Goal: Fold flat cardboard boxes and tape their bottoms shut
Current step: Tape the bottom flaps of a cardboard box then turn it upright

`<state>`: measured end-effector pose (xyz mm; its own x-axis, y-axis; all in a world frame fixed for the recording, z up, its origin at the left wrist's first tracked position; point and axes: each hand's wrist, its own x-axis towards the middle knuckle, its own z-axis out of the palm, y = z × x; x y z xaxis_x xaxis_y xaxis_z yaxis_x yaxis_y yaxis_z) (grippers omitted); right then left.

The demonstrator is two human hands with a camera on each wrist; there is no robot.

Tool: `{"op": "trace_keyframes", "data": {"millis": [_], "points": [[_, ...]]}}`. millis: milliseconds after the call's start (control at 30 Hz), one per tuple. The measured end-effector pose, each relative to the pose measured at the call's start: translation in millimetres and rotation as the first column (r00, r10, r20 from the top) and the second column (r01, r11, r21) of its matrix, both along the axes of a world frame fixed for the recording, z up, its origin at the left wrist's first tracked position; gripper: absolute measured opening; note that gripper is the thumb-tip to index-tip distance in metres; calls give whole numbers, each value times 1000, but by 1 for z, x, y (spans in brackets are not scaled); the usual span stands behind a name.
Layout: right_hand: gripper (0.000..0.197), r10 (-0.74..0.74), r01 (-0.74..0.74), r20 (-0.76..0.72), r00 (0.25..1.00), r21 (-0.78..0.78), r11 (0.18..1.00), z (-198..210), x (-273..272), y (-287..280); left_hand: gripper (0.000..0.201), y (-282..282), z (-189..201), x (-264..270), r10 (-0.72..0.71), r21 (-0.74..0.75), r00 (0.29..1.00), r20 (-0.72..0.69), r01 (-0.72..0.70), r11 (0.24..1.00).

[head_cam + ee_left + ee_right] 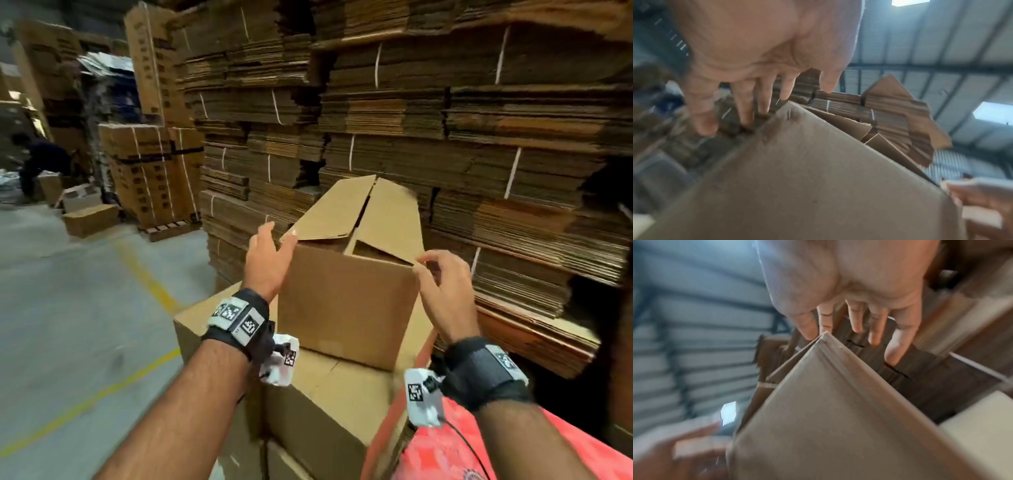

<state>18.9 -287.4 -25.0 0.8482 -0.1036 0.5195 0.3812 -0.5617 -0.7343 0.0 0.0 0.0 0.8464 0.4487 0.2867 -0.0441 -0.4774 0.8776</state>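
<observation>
A brown cardboard box [346,301] stands erected on top of other boxes, its top flaps [342,212] half folded, two of them still raised. My left hand [274,246] is at the box's near left top corner, fingers straight and spread, thumb against the flap edge. My right hand [426,265] is at the near right top corner, where thumb and index finger pinch the flap corner. The left wrist view is blurred: the fingers [748,104] reach past the corner of the box [807,178]. In the right wrist view the thumb and index straddle the corner of the box [828,410].
Tall stacks of strapped flat cardboard [445,120] fill the back and right, close behind the box. Assembled boxes [329,404] lie under it. To the left is concrete floor with yellow lines [147,277], a strapped pallet stack [154,178] and a crouching person [41,164].
</observation>
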Motion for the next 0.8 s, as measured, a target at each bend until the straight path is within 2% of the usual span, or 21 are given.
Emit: {"op": "trace_keyframes", "data": {"millis": [33, 67, 133, 167, 233, 300, 367, 433, 500, 633, 667, 767, 800], "points": [[14, 9, 7, -115, 993, 140, 990, 5, 2, 5, 67, 0, -2, 10, -53, -137, 998, -36, 48, 989], [33, 41, 25, -254, 966, 252, 968, 12, 4, 12, 73, 1, -3, 16, -117, -276, 988, -101, 85, 957], [73, 183, 59, -485, 855, 443, 895, 21, 5, 24, 83, 3, -6, 26, -219, -511, 964, -150, 114, 852], [83, 227, 67, -543, 809, 468, 881, 24, 6, 28, 79, 4, -7, 33, -251, -583, 959, -131, 130, 802], [88, 248, 69, -584, 773, 466, 882, 25, 8, 32, 67, 4, -4, 32, -280, -640, 952, -127, 136, 756], [78, 242, 97, -571, 785, 499, 861, 24, 2, 33, 60, 2, 1, 25, -272, -606, 955, -119, 147, 782], [65, 252, 106, -525, 813, 559, 822, 21, -13, 30, 44, -4, 2, 8, -281, -588, 955, -89, 177, 789], [55, 258, 109, -474, 842, 618, 778, 18, -32, 22, 34, -12, -2, -8, -304, -598, 952, -25, 229, 768], [42, 232, 131, -412, 881, 684, 718, 14, -53, 7, 39, -25, -1, -21, -358, -583, 932, 58, 323, 746], [27, 109, 137, -247, 963, 795, 591, 11, -99, -26, 35, -67, 11, -34, -487, -562, 847, 213, 514, 648], [28, 60, 141, -212, 975, 809, 571, 11, -112, -36, 36, -82, 12, -37, -529, -551, 814, 241, 564, 615], [60, -122, 225, -189, 974, 796, 563, 5, -156, -74, 46, -131, 1, -47, -630, -522, 730, 263, 657, 544], [60, -176, 257, -189, 966, 782, 568, 3, -173, -88, 46, -149, -3, -53, -668, -524, 698, 256, 681, 511]]}}
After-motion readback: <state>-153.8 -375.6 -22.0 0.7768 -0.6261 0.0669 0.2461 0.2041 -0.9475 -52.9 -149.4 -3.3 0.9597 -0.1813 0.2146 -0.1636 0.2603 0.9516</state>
